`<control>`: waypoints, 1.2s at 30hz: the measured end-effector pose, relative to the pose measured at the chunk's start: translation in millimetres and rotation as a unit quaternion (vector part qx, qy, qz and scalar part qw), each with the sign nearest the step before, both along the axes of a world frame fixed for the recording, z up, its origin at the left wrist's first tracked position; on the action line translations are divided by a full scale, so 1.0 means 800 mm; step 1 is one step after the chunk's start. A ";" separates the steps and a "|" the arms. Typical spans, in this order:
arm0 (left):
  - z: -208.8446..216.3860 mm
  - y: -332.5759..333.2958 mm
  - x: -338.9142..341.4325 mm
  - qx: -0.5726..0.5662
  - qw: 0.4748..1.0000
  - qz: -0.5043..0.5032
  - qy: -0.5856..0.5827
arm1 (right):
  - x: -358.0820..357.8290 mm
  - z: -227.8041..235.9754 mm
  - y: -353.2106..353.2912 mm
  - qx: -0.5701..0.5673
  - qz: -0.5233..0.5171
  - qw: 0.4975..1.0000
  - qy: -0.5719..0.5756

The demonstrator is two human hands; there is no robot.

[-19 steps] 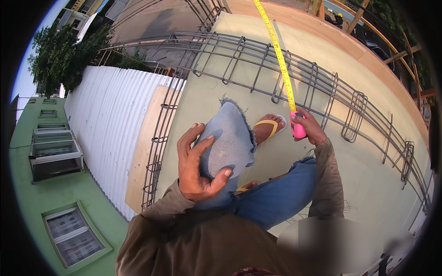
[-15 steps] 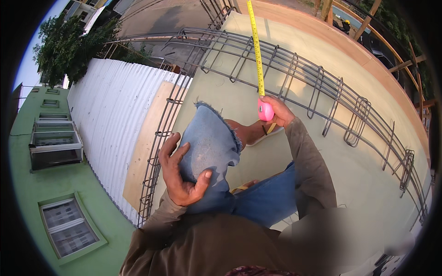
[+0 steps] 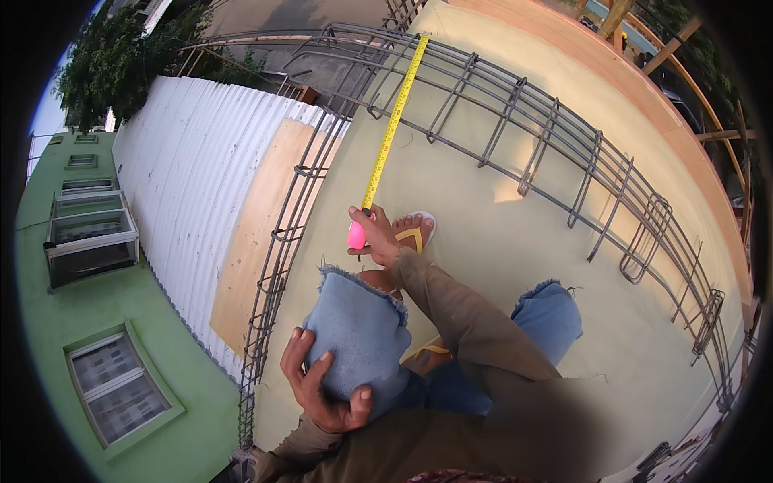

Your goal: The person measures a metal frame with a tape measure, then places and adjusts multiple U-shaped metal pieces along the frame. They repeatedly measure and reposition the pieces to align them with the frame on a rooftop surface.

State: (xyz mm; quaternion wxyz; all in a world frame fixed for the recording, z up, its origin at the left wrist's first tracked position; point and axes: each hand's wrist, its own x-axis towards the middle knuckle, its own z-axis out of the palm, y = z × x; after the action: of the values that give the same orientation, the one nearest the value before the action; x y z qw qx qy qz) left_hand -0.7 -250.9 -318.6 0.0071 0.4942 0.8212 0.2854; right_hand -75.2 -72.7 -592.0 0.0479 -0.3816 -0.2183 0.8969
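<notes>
Pale green sheeting (image 3: 459,209) is covering the floor where the person is crouching outdoors, with a long wooden edge board (image 3: 612,64) bordering its far side. On the left, a green building (image 3: 48,338) is standing beyond a white corrugated fence (image 3: 193,185), and a leafy tree (image 3: 113,72) is rising behind them. Thin steel bars tied into a long rebar cage (image 3: 503,122) are curving across the sheeting ahead of the person, and a narrower side cage (image 3: 282,235) is running along the left edge, beside a plywood strip (image 3: 258,233). The right hand (image 3: 380,237) is reaching across the body, its grip closing around a pink tape measure (image 3: 356,234), which is hanging above the sheeting near the side cage, just beyond the nearer denim knee (image 3: 358,330). From the case, a yellow blade (image 3: 396,121) is stretching straight out over the rebar cage, its far end lying at the upper bars; whether it is touching them, I cannot tell. Meanwhile the left hand (image 3: 322,392) is resting on that same knee, its grip spreading, thumb apart from the curved fingers and pinching nothing. Next to the right hand, a foot in a yellow-strapped sandal (image 3: 428,225) is pressing on the sheeting.
</notes>
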 end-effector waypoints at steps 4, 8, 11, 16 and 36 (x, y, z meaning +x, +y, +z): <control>-0.001 -0.015 -0.002 0.007 0.999 0.050 0.012 | -0.028 -0.017 -0.017 -0.003 -0.013 1.000 0.002; -0.001 -0.026 -0.011 0.003 0.997 0.079 0.019 | -0.069 -0.026 -0.015 -0.012 -0.010 1.000 0.001; -0.007 -0.035 -0.016 0.023 0.995 0.093 0.014 | -0.108 -0.027 -0.018 -0.003 -0.028 0.999 -0.022; -0.028 -0.047 -0.023 0.079 0.994 0.074 0.035 | -0.160 -0.035 -0.035 0.009 -0.030 0.999 -0.031; -0.016 -0.063 -0.031 0.026 0.995 0.093 0.028 | -0.191 -0.053 -0.060 0.031 -0.044 0.994 -0.090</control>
State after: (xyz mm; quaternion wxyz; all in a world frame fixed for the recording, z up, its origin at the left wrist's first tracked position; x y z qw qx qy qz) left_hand -25.3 -301.0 -331.6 -0.0550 0.4234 0.8559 0.2917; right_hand -228.3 -120.5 -634.0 0.0791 -0.4683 -0.2325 0.8488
